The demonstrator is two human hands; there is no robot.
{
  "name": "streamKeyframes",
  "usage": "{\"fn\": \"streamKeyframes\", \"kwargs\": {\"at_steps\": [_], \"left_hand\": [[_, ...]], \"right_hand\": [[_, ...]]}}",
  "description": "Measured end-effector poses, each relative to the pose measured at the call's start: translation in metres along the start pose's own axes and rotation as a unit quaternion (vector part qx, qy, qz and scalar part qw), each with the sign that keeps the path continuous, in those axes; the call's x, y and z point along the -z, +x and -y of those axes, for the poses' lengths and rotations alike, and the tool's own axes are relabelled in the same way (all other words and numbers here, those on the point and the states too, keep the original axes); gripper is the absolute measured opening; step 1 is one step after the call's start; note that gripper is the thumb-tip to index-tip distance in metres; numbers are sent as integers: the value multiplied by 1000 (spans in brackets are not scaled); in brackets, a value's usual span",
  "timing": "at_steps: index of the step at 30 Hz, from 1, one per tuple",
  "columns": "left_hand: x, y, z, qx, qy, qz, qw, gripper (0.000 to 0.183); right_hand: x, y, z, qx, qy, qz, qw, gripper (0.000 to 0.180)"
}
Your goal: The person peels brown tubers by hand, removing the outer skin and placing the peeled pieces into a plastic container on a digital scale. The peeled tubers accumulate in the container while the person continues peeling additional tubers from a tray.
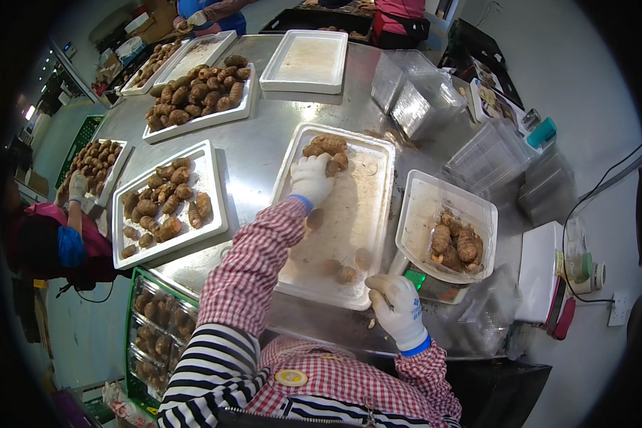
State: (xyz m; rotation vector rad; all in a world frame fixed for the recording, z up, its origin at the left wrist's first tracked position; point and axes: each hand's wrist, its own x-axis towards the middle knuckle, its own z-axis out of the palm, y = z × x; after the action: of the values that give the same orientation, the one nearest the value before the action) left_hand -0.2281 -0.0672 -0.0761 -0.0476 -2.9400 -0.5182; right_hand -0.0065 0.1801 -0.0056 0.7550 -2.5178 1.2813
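My left hand (311, 176), in a white knit glove, reaches over the white foam tray (337, 243) and touches the taro corms (329, 145) heaped near its far end; whether it grips one is hidden. A few more corms (346, 274) lie near that tray's close end. My right hand (398, 305), also gloved, is just off the tray's near right corner, fingers partly curled and nothing visible in them. To its upper right, a white plastic tray (414, 214) sits on a scale (444, 293) with a lit green display. It holds a clear plastic box with taro corms (455, 243) inside.
Foam trays of taro corms (171, 198) (198, 93) stand left, and an unfilled foam tray (305, 59) farther back. Stacked clear plastic boxes (420, 96) are at the right. A green crate (134, 326) holds packed boxes at lower left. Co-workers stand left and across the metal table (251, 166).
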Motion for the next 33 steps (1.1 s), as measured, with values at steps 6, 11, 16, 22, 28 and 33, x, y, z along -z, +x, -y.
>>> {"fn": "streamKeyframes", "kwargs": {"at_steps": [6,11,16,22,28,33], "left_hand": [[34,-67,-15,19,-702,219,677,88],[51,-135,-43,105,-834,311,443,78],[56,-191,-62,122,-879,254,384,73],[55,-213,-75,108,-871,292,380,81],[81,-229,-93,43,-567,133,812,86],[85,-239,-104,-46,-469,52,880,86]], "right_hand": [[10,-15,-2,-155,51,-11,987,18],[12,10,-2,-99,80,-26,992,19],[17,24,5,-202,156,-55,965,21],[24,8,1,-313,333,-54,888,29],[24,-10,-9,-270,437,29,858,47],[27,-15,-4,-232,335,83,909,54]]}}
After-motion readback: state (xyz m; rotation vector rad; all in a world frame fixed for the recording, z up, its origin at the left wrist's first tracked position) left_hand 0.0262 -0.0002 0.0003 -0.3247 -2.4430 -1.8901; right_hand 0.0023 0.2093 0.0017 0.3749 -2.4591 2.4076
